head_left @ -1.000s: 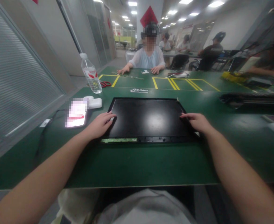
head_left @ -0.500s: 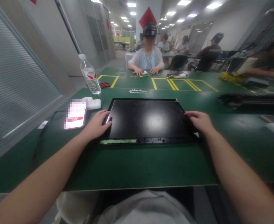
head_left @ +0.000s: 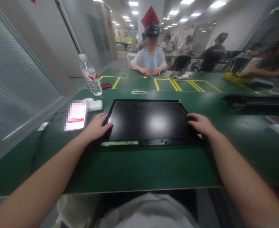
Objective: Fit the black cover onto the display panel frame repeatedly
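A black flat display panel [head_left: 139,120] lies face up on the green table in front of me. Its dark screen reflects a bright spot, and a green circuit strip [head_left: 120,143] shows along its near edge at the left. My left hand [head_left: 98,127] grips the panel's left edge, thumb on top and fingers along the outer side. At the right edge, my right hand [head_left: 201,124] holds the frame with thumb and fingers close together. The fingertips beneath the frame are hidden on both sides.
Left of the panel are a lit phone [head_left: 75,117], a white case [head_left: 95,105], a water bottle [head_left: 91,76] and red-handled scissors [head_left: 105,85]. Small white pieces [head_left: 140,92] lie beyond the panel. A co-worker [head_left: 151,58] sits opposite. A long black part [head_left: 258,102] lies at right.
My left fingers have shifted slightly outward along the panel's left edge. My right hand and the panel look nearly unchanged. The co-worker's hands opposite have come closer together.
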A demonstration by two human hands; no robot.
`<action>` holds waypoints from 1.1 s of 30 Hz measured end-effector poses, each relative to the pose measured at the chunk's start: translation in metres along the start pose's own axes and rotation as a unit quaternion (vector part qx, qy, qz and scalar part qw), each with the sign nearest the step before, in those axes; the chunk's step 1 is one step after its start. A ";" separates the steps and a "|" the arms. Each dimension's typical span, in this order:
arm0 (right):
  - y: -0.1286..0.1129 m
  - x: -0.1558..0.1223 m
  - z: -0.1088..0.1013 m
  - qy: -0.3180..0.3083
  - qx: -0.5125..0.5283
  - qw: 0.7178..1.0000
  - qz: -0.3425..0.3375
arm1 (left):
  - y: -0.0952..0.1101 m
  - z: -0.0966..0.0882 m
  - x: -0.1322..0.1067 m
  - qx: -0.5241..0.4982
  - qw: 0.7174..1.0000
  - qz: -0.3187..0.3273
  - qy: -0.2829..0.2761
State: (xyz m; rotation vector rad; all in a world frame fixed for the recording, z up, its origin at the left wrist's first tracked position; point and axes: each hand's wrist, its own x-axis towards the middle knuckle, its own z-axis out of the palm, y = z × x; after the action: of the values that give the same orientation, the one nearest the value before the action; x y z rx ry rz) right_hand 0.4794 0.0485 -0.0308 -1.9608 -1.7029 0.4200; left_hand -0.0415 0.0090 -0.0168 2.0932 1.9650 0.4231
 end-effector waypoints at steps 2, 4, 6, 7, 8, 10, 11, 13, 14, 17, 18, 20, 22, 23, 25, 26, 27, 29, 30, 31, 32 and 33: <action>0.000 -0.001 -0.002 -0.019 0.009 1.000 -0.018 | 0.000 0.001 0.000 0.003 1.000 0.005 0.000; 0.002 -0.002 -0.005 -0.055 0.037 0.997 -0.028 | 0.000 0.001 0.001 0.006 1.000 0.009 -0.001; 0.005 -0.002 -0.010 -0.103 0.067 0.992 -0.024 | 0.001 0.001 0.001 0.010 1.000 0.011 -0.003; 0.007 -0.003 -0.013 -0.126 0.077 0.989 -0.020 | 0.001 0.000 0.001 0.012 1.000 0.012 -0.005; 0.009 -0.003 -0.017 -0.146 0.083 0.986 -0.019 | 0.001 0.000 0.001 0.013 1.000 0.012 -0.006; 0.012 -0.004 -0.024 -0.179 0.088 0.979 -0.026 | 0.001 0.000 0.001 0.012 1.000 0.013 -0.008; 0.014 -0.004 -0.028 -0.196 0.092 0.976 -0.035 | 0.001 0.001 0.001 0.012 1.000 0.013 -0.009; 0.015 -0.005 -0.035 -0.226 0.099 0.967 -0.058 | 0.002 0.001 0.001 0.012 1.000 0.012 -0.011; 0.016 -0.006 -0.039 -0.238 0.100 0.964 -0.067 | 0.002 0.001 0.001 0.013 1.000 0.012 -0.012; 0.014 -0.010 -0.049 -0.267 0.082 0.957 -0.078 | 0.002 0.001 0.001 0.017 1.000 0.013 -0.012; 0.013 -0.012 -0.053 -0.276 0.070 0.956 -0.078 | 0.002 0.001 0.001 0.019 1.000 0.014 -0.013; 0.011 -0.016 -0.059 -0.289 0.040 0.953 -0.083 | 0.001 0.001 0.001 0.023 0.999 0.015 -0.017; 0.011 -0.018 -0.065 -0.299 0.007 0.949 -0.099 | 0.001 0.001 0.001 0.026 0.999 0.017 -0.019; 0.011 -0.019 -0.067 -0.304 -0.008 0.947 -0.108 | 0.000 0.001 0.001 0.026 0.999 0.018 -0.017; 0.013 -0.019 -0.071 -0.314 -0.027 0.941 -0.123 | -0.002 0.002 0.002 0.026 0.999 0.020 -0.011; 0.014 -0.019 -0.072 -0.319 -0.033 0.938 -0.128 | -0.002 0.003 0.002 0.026 0.999 0.022 -0.008; 0.015 -0.018 -0.073 -0.325 -0.037 0.936 -0.131 | -0.003 0.004 0.002 0.026 0.999 0.024 -0.006; 0.016 -0.018 -0.073 -0.334 -0.045 0.932 -0.134 | -0.004 0.004 0.003 0.028 0.999 0.026 -0.008; 0.016 -0.017 -0.073 -0.339 -0.048 0.930 -0.134 | -0.005 0.005 0.003 0.031 0.999 0.024 -0.010; 0.016 -0.017 -0.073 -0.343 -0.050 0.929 -0.132 | -0.005 0.005 0.004 0.037 0.999 0.020 -0.010; 0.016 -0.017 -0.073 -0.346 -0.052 0.928 -0.131 | -0.005 0.005 0.004 0.046 0.999 0.014 -0.010; 0.016 -0.018 -0.073 -0.348 -0.052 0.927 -0.129 | -0.005 0.006 0.005 0.056 0.998 0.005 -0.009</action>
State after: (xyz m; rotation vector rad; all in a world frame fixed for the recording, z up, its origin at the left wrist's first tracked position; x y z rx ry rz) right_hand 0.5294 0.0171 0.0189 -1.7204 -2.4197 1.0352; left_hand -0.0437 0.0140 -0.0240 2.1666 2.0124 0.3004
